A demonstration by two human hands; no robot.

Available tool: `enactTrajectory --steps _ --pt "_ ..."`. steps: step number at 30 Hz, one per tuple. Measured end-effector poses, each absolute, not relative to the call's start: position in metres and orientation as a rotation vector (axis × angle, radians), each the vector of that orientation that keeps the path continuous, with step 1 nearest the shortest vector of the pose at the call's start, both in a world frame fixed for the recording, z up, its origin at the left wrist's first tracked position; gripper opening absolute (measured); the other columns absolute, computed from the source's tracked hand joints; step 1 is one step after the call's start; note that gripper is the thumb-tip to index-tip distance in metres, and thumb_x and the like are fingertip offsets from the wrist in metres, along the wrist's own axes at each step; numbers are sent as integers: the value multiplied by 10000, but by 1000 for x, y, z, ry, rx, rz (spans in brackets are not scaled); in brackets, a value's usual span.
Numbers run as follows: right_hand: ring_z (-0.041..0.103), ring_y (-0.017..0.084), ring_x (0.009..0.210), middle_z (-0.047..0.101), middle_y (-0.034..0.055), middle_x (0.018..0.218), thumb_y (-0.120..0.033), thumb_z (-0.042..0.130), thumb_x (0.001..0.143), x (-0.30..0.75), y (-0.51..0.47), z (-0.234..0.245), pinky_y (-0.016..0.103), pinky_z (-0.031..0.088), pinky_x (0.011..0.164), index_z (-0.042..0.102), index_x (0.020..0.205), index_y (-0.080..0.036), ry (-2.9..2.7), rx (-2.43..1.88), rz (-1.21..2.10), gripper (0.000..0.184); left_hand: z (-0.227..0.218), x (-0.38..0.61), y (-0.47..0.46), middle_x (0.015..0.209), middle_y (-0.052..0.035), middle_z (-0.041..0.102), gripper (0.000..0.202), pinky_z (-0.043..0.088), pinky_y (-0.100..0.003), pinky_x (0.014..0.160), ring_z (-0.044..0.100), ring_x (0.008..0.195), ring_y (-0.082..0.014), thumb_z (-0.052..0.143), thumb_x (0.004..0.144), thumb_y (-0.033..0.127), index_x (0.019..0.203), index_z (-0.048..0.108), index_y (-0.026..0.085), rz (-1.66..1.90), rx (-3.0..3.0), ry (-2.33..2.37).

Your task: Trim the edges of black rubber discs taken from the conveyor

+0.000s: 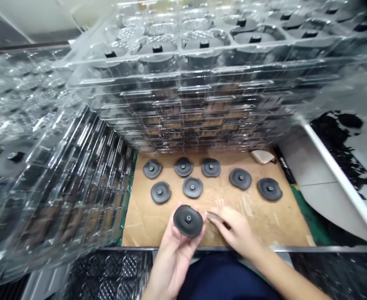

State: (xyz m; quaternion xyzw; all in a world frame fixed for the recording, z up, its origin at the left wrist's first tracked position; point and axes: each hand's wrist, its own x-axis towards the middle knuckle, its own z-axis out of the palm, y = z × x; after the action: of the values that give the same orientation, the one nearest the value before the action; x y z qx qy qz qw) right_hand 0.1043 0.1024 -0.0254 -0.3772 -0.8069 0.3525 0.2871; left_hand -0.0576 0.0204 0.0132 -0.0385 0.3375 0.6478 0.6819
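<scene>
Black disc (180, 221) in the left hand (177, 252), slim tool (215, 217) beside its edge

Held above the near part of the cardboard (258, 225), the disc shows its face with the central stub (188, 218) to the camera. The left hand is palm up, its fingers and thumb gripping the disc around the rim from below. The right hand (236, 229) is closed in a pinch on the tool, which points left, its tip close to the disc's right edge and the left fingertips; whether it touches the disc I cannot tell.

Seven more discs lie apart on the cardboard, stubs up: five in a loose upper row, with two lower down at the left. Near the far right corner sits a pale scrap (262, 156), and just beyond it a black pen (283, 166) leans along the edge. Green mat (310, 218) shows at the right side.

Clear trays (158, 57) rise in a tall stack behind, discs in the top cells. Another stack (86, 146) stands at the left. Black bits (330, 133) lie on a white surface past the white rail (336, 171) at right
</scene>
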Motion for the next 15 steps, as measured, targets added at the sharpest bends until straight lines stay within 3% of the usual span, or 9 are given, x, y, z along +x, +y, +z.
enactTrajectory --steps 3,6,11,15 --pt "630 138 706 680 31 850 -253 512 907 96 110 14 234 502 608 652 1005 -213 -2099 -1055 941 176 18 -54 24 1170 -88 667 436 493 -353 945 609 1097 -264 723 702 365 1119 647 260 1461 -38 814" --pt "622 162 878 666 45 1008 -221 453 927 82 106 56 284 505 765 582 1136 -216 -2095 -917 867 246 23 -50 27 1210 -92 640 491 516 -273 880 594 1109 -239 769 652 335 1117 646 235 1434 32 879" --pt "585 134 734 660 18 847 -140 430 914 67 92 84 261 482 715 596 1041 -179 -2278 -717 1013 213 30 -50 29 1111 -82 682 484 525 -273 845 635 1010 -233 777 650 290 1113 646 239 1338 101 908" --pt "560 164 738 649 69 835 -123 403 904 67 94 83 309 456 690 603 1021 -105 -2204 -712 793 232 44 -47 34 873 -51 720 470 523 -283 850 668 869 -199 808 600 309 1042 682 213 1317 93 967"
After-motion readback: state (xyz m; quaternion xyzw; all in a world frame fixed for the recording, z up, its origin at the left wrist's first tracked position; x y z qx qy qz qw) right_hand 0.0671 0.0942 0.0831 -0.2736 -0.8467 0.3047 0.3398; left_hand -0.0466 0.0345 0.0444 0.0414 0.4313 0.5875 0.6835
